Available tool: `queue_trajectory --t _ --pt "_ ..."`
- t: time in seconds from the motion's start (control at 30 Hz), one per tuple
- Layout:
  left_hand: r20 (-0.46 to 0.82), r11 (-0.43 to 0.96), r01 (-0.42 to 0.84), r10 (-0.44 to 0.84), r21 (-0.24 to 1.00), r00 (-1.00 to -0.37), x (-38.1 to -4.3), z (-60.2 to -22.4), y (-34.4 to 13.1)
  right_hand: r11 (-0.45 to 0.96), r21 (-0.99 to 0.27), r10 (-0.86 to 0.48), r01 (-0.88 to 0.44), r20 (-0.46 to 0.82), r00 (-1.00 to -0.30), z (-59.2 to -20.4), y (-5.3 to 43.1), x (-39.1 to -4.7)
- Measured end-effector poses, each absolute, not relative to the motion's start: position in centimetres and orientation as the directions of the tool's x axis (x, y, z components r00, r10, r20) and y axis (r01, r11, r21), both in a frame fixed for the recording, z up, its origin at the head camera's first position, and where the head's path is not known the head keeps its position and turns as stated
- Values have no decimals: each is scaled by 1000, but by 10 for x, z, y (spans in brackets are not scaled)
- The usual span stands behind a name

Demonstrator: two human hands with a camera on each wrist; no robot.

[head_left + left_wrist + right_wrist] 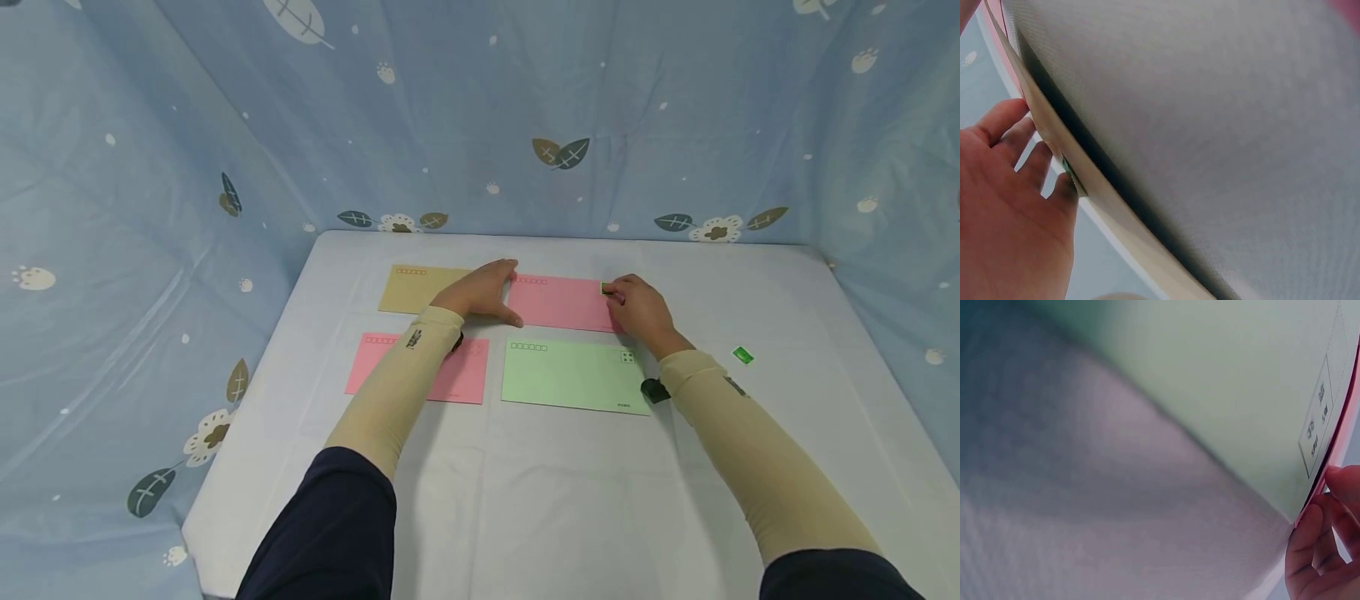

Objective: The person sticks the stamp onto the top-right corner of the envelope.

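A pink envelope lies at the back of the table, between the two hands. My left hand rests spread at its left end, the fingertips at the upper edge and the thumb by the lower left corner. This hand also covers the right part of a tan envelope. In the left wrist view its fingers lie along that envelope's edge, near a small green patch. At the pink envelope's upper right corner, my right hand pinches a small green stamp with curled fingers, partly hiding it.
Nearer me lie a second pink envelope, partly behind the left forearm, and a light green envelope. A loose green stamp lies to the right on the white tablecloth. A blue patterned curtain stands behind the table.
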State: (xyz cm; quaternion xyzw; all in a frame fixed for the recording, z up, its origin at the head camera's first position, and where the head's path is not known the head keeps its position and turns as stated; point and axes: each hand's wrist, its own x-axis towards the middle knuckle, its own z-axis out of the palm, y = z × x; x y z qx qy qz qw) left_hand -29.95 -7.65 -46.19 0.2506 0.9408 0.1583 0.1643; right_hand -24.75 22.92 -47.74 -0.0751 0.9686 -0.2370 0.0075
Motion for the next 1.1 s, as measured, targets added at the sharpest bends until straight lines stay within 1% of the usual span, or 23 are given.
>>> queue_trajectory --t 0.37,1.1 --pt "-228 827 411 516 384 -825 -300 -463 -77 871 -476 -120 -120 30 -992 -477 230 -248" --pt "-225 831 421 517 365 -826 -302 -464 -76 875 -459 -152 -154 40 -988 -480 233 -249"
